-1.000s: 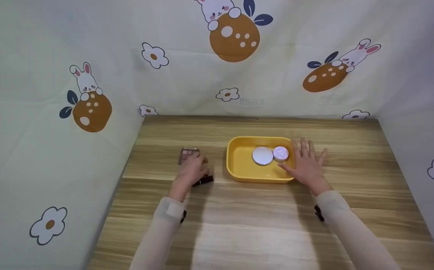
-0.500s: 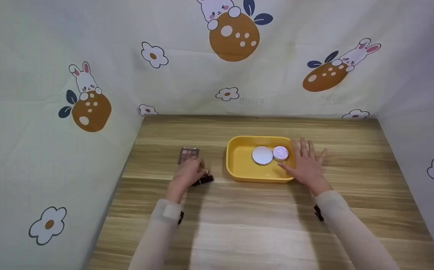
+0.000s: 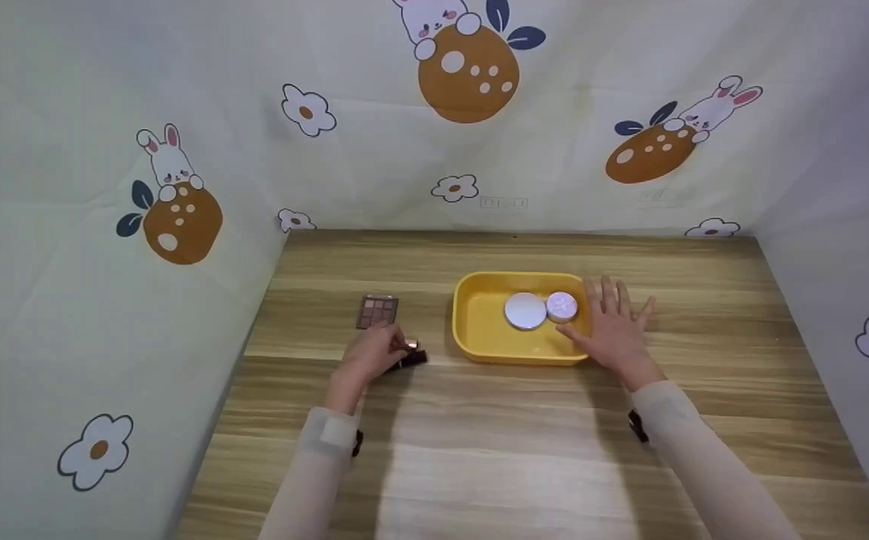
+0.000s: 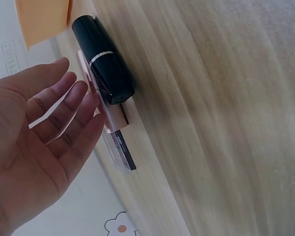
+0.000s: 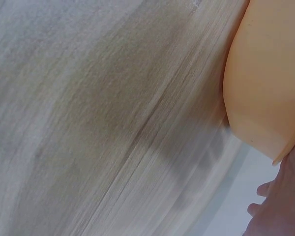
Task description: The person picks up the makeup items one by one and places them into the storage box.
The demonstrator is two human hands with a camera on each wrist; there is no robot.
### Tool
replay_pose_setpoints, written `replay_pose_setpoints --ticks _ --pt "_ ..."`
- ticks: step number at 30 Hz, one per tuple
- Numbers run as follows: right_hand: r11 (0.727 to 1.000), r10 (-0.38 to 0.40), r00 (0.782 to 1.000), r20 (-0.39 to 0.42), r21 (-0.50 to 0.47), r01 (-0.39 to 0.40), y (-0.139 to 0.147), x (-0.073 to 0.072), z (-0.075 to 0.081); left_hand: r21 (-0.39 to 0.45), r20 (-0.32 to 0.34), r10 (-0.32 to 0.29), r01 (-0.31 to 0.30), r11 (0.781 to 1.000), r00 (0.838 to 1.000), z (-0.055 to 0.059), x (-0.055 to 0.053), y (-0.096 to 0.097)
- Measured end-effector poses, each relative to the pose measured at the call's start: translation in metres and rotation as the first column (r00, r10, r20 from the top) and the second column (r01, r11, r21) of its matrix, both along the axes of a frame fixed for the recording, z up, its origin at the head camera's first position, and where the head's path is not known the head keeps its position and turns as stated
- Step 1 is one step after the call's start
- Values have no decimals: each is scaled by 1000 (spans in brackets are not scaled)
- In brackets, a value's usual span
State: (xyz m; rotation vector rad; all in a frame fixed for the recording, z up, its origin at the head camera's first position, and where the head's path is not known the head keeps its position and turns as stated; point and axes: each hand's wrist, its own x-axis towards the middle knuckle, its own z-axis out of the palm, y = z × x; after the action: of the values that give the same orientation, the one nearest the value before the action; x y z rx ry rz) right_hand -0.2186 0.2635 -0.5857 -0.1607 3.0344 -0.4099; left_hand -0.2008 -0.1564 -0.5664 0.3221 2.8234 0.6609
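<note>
My left hand [image 3: 371, 352] hovers at the left with relaxed, slightly bent fingers, right beside two tubes. One is a black lipstick-like tube [image 4: 105, 61] with a silver band; the other, a rose-gold tube [image 4: 116, 117], lies just behind it and is partly covered by the hand in the head view. Beyond the fingertips lies an eyeshadow palette [image 3: 379, 309] with a clear lid. My right hand [image 3: 618, 337] rests spread over the right rim of a yellow basin [image 3: 483, 326], thumb reaching inside. A round white compact [image 3: 525, 311] and a smaller lilac round case [image 3: 561, 307] lie in the basin.
The wood-grain table [image 3: 509, 450] meets a cloth wall [image 3: 374, 172] printed with rabbits and flowers at the back, with more cloth on both sides. Dark wrist straps show below both sleeves.
My left hand has drawn back from the palette toward me, uncovering it, and now the end of the rose-gold tube shows. The right hand and the basin have stayed put.
</note>
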Motion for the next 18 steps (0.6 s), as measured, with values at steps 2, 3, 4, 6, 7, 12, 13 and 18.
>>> replay_pose_setpoints --ticks 2,3,4,6,7,12,13,18 --pt "1000 -2 1000 -1 -4 2 0 0 0 1 0 3 -3 1000 1000 -1 1 -2" --pt "1000 -4 1000 -2 -5 4 0 0 0 3 4 6 -6 1000 1000 -1 1 -2" --pt "1000 -6 1000 -3 -5 6 0 0 0 2 6 9 -9 1000 1000 -2 2 -3" --pt "1000 -12 1000 -9 -11 12 0 0 0 4 18 17 -17 1000 1000 -4 4 -4" --pt "1000 -14 1000 -11 -12 14 0 0 -1 6 21 22 -22 1000 1000 -5 4 -4" --pt "1000 -21 1000 -12 -24 21 -1 -1 -2 3 27 31 -31 1000 999 -10 8 -5" --pt "1000 -22 1000 -12 -22 22 -1 -1 -2 2 27 31 -31 1000 999 -10 9 -5" --pt "1000 -26 1000 -10 -17 26 -1 -1 -1 -1 27 24 -24 1000 999 -12 13 -6"
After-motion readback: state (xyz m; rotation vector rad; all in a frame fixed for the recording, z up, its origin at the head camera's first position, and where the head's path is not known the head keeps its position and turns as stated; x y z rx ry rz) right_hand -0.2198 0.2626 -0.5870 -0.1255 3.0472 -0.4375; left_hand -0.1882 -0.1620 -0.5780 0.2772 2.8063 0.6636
